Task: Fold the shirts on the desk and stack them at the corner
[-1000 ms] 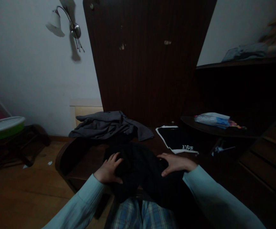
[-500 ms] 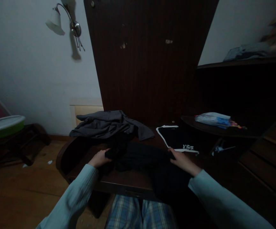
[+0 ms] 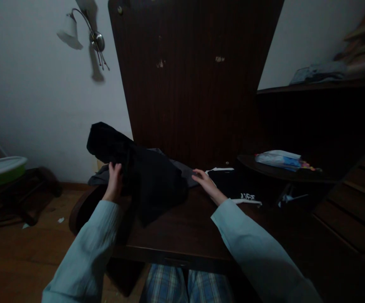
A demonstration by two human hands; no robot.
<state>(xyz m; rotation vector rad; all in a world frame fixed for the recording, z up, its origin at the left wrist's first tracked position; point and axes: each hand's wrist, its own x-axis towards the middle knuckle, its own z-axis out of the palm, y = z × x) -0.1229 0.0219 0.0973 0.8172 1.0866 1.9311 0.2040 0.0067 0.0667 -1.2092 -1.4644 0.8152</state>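
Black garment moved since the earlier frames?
Yes. The black cloth garment rose up and leftward from the dark wooden table, left hand gripping it.

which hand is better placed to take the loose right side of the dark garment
Right, probably. The right hand is open, just beside the low side of the dark garment over the table; the left hand is shut on its raised side.

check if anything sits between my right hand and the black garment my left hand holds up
Nothing visible does. The open right hand sits right by the edge of the crumpled black garment, which the left hand grips above the dark wooden table; a grey garment lies just behind.
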